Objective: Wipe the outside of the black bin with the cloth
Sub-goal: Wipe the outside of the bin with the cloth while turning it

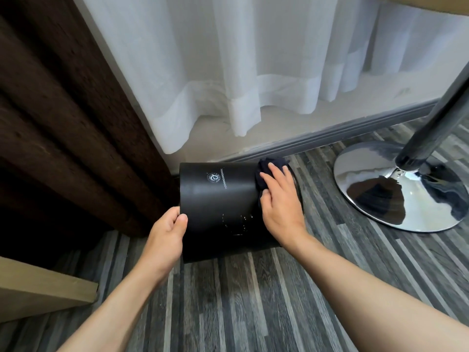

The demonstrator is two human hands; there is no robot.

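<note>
The black bin (218,207) lay tilted on the floor (253,301); the left hand (166,233) gripped its edge, and the right hand (278,199) pressed the dark cloth (264,171) with fingers spread flat.

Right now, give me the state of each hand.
Left hand: closed on the edge of the black bin, steadying it.
Right hand: fingers spread, pressing the dark cloth against the bin.
</note>
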